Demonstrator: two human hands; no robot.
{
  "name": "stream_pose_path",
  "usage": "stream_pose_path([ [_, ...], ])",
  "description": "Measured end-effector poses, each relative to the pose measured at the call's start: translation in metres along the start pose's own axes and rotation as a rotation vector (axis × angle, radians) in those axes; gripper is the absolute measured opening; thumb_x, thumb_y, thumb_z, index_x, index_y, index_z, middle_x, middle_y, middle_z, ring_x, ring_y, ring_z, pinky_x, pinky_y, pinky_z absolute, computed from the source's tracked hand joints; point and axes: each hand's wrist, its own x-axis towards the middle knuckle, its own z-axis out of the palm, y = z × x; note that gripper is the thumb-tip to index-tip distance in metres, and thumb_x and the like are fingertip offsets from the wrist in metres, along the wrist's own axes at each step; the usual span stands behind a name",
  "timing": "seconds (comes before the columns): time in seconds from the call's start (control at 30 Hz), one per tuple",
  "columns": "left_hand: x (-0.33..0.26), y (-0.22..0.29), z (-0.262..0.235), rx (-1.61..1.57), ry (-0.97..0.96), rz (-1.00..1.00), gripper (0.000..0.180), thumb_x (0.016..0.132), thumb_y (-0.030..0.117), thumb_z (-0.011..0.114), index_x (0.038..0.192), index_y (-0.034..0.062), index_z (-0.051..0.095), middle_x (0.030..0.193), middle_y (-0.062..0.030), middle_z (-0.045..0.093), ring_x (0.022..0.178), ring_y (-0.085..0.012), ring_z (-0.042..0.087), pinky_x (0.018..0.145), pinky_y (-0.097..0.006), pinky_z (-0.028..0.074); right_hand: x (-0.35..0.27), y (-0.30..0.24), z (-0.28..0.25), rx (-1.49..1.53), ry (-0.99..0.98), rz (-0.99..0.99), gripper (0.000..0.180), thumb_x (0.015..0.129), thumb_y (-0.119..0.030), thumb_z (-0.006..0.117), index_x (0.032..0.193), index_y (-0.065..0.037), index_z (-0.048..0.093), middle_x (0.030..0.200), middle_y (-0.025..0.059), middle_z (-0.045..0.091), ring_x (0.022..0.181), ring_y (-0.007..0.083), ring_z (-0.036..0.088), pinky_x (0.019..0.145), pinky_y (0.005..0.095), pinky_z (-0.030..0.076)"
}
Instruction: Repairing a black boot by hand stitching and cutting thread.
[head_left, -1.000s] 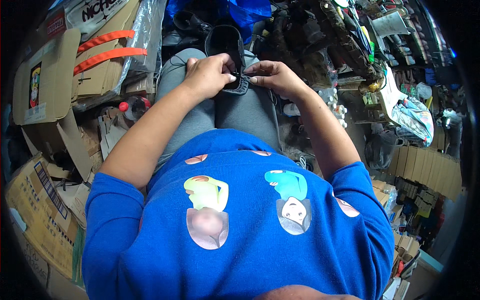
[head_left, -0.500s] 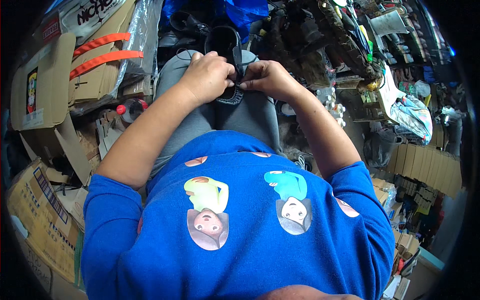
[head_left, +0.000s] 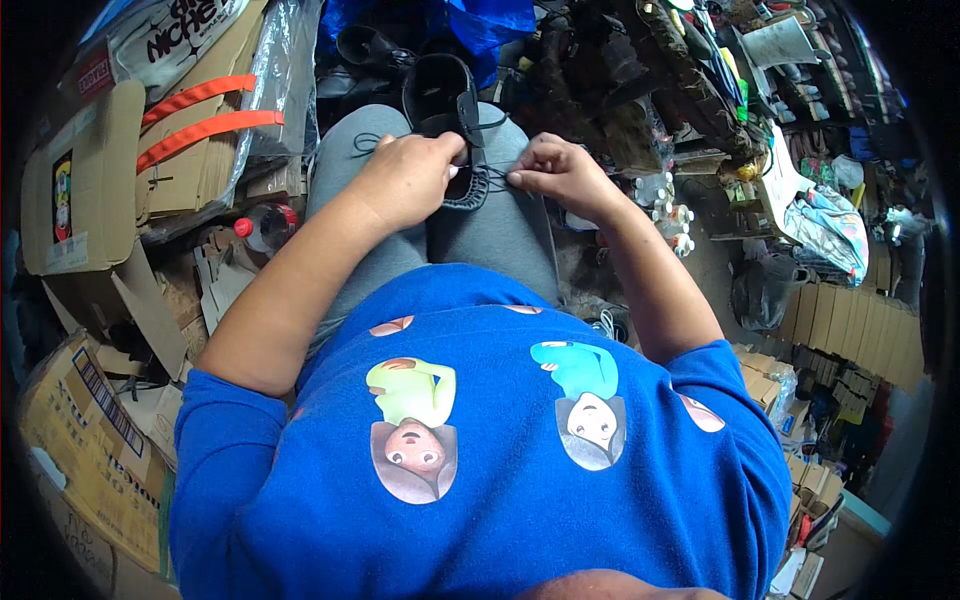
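A black shoe lay on a person's lap, thin dark cord drawn to its right

Head view, looking down. The black shoe [head_left: 466,108] rested mostly on the inner edge of the right thigh of the grey lap [head_left: 485,240]; its gathered, stitched near end pointed back toward the person, and its far end reached past the knee edge.

The left hand [head_left: 412,180] curled over the shoe's left edge, fingers closed on it, though the fingertips were partly hidden. The right hand [head_left: 557,178] was just right of the shoe, thumb and forefinger pinched narrow on the thin dark cord [head_left: 499,172], which crossed a small open gap from the shoe. A loose loop of cord [head_left: 366,144] lay near the left knee edge.

Bare trouser cloth gave open room from the shoe's near end back to the blue shirt [head_left: 490,400]. The sides were tighter: a red-capped bottle [head_left: 268,228] was near the left forearm, and small white bottles [head_left: 676,216] stood near the right one. Beyond the knee edges, more dark footwear [head_left: 370,50] and a blue plastic bag [head_left: 495,25] crowded in.
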Motion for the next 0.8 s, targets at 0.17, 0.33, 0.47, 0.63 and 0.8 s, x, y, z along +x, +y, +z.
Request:
stream_pose_path([
  [0.17, 0.001, -0.005, 0.006, -0.01, 0.002, 0.078, 0.015, 0.088, 0.016, 0.051, 0.097, 0.009, 0.061, 0.082, -0.0137, 0.066, 0.084, -0.0343, 0.063, 0.078, -0.047, 0.043, -0.02, -0.024, -0.021, -0.119, -0.004, -0.086, 0.016, 0.081, -0.016, 0.07, 0.084, -0.002, 0.064, 0.085, 0.0041, 0.054, 0.085, 0.0133, 0.053, 0.073, 0.027, 0.044],
  [0.33, 0.002, 0.0, 0.012, 0.07, 0.04, 0.1, 0.017, 0.088, 0.018, 0.05, 0.098, 0.0116, 0.062, 0.081, -0.0146, 0.066, 0.083, -0.0327, 0.063, 0.078, -0.046, 0.042, 0.021, -0.017, -0.036, -0.802, 0.285, -0.159, 0.016, 0.081, -0.015, 0.067, 0.087, -0.001, 0.062, 0.1, 0.0095, 0.055, 0.09, 0.0203, 0.057, 0.073, 0.0306, 0.047],
  [0.47, 0.0, -0.002, 0.015, 0.067, 0.049, 0.089, 0.018, 0.087, 0.018, 0.051, 0.098, 0.0127, 0.063, 0.081, -0.0133, 0.066, 0.084, -0.0316, 0.063, 0.078, -0.046, 0.042, 0.011, -0.04, -0.026, -0.775, 0.319, -0.208, 0.014, 0.08, -0.017, 0.067, 0.088, -0.006, 0.065, 0.099, 0.0083, 0.058, 0.093, 0.0225, 0.058, 0.079, 0.0337, 0.046],
  [0.63, -0.003, -0.003, 0.011, 0.078, 0.024, 0.051, 0.018, 0.086, 0.017, 0.05, 0.099, 0.0128, 0.062, 0.081, -0.012, 0.067, 0.084, -0.0312, 0.063, 0.078, -0.046, 0.042, 0.009, -0.06, 0.011, -1.378, -0.08, -0.486, 0.005, 0.08, -0.018, 0.057, 0.08, -0.013, 0.058, 0.081, 0.0022, 0.06, 0.085, 0.0211, 0.058, 0.081, 0.0372, 0.04],
  [0.8, -0.007, -0.008, 0.006, 0.132, 0.033, 0.129, 0.018, 0.083, 0.012, 0.048, 0.096, 0.013, 0.06, 0.078, -0.0096, 0.065, 0.082, -0.03, 0.063, 0.076, -0.045, 0.042, 0.02, -0.053, 0.016, -1.401, -0.216, -0.428, 0.011, 0.083, -0.019, 0.052, 0.092, -0.017, 0.059, 0.08, 0.0018, 0.062, 0.084, 0.0223, 0.06, 0.078, 0.0373, 0.04],
])
